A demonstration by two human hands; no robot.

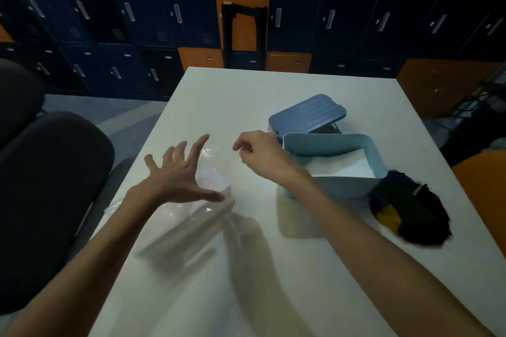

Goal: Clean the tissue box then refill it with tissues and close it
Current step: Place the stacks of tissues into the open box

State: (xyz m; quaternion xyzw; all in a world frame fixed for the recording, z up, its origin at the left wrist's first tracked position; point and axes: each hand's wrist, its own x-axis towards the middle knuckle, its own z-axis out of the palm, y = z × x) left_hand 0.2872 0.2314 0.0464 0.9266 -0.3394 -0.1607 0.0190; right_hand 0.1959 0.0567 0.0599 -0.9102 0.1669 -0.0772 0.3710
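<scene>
We take the open tissue box [342, 186] as our mark: pale blue, standing on a white table [232, 96] with a sheet-white stack of tissues [345, 165] showing inside. Its darker blue lid [306, 115] is off and leans tilted just behind the box. On the box's right, touching its near corner, lies a crumpled dark cloth [410, 216] with a yellow patch.

Left of the box, the right hand [260, 153] hangs just beside the rim with fingers curled downward; we cannot tell whether they pinch anything. Further left, the left hand [178, 172] is spread wide, fingers straight, gripping nothing, above a clear plastic wrapper [210, 180] that lies crinkled on the table.

Beyond the table's far edge, behind the box, a wall of lockers [137, 8] fills the dim room, mostly navy with a few orange doors. A dark chair [49, 186] sits well to the box's left.
</scene>
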